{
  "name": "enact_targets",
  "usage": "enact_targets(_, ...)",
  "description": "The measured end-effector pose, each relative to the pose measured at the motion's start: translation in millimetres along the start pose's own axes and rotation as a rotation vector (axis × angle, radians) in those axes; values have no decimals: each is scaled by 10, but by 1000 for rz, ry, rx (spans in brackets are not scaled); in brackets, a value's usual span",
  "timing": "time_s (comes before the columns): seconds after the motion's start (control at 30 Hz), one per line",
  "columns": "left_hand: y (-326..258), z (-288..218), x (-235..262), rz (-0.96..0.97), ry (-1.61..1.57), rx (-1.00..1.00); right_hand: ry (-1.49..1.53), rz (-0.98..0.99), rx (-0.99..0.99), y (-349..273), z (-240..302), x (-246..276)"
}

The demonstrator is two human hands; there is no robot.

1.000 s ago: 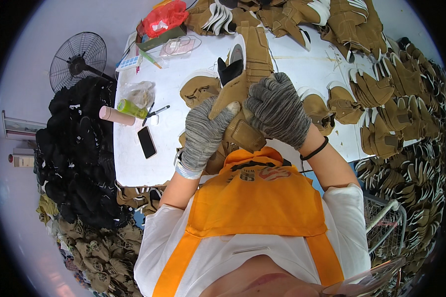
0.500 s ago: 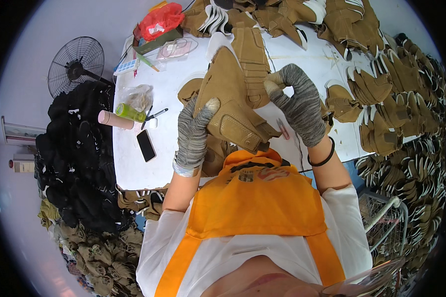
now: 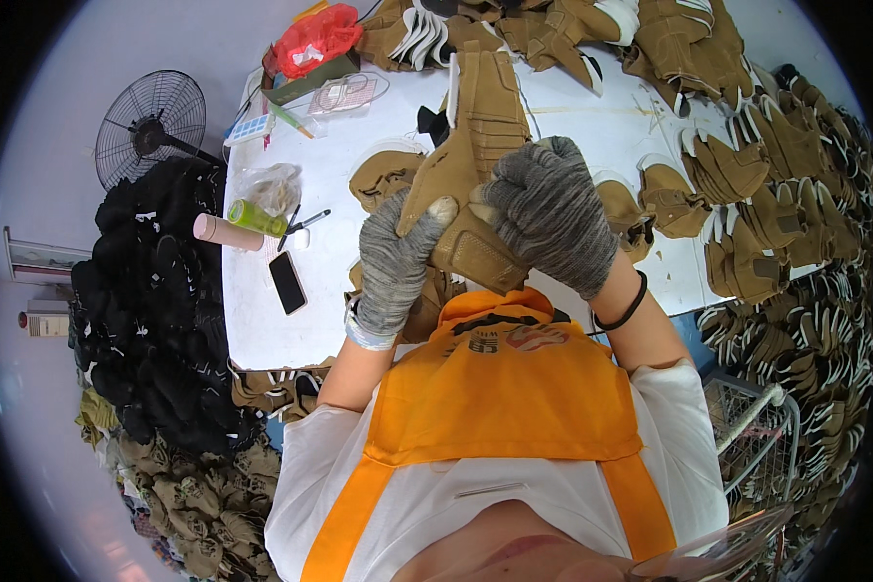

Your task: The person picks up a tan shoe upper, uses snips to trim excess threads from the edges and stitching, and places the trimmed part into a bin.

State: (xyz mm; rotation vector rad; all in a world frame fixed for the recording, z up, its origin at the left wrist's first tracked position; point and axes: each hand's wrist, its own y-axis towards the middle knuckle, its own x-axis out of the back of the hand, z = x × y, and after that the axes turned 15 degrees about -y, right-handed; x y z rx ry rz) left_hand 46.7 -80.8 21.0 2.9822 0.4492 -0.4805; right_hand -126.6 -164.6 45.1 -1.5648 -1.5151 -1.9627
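A tan suede boot upper [image 3: 480, 257] is held up in front of my chest, above the table. My left hand [image 3: 395, 260], in a grey knit glove, is closed on its left edge with the thumb on top. My right hand [image 3: 558, 218], gloved alike, is curled against its right side, thumb and fingertips at the edge; most of the grip is hidden. Just beyond lies a pile of tan uppers [image 3: 495, 97], partly covered by the held one. Another tan upper [image 3: 383, 177] rests on the table beside my left hand.
On the white table's [image 3: 344, 291] left are a phone [image 3: 286, 283], a pink bottle [image 3: 225, 233], a pen [image 3: 308, 221] and a red bag [image 3: 317, 41]. More uppers [image 3: 747, 233] are heaped right and far. A fan [image 3: 150, 131] stands beyond a black pile [image 3: 155, 330].
My right hand has moved left and closed in against the upper. The upper has turned and tipped lower, and my left hand has shifted slightly right with it.
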Motion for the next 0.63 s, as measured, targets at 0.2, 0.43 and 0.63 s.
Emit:
enact_targets(0.2, 43, 207, 51, 19, 320, -189, -68, 156, -8, 23, 30, 33)
enact_targets(0.43, 44, 168, 35, -52, 116, -226, 1275, -36, -456, -75, -38, 55)
enact_targets(0.63, 73, 79, 96, -79, -160, -130, 572, 53, -316, -32, -171, -45)
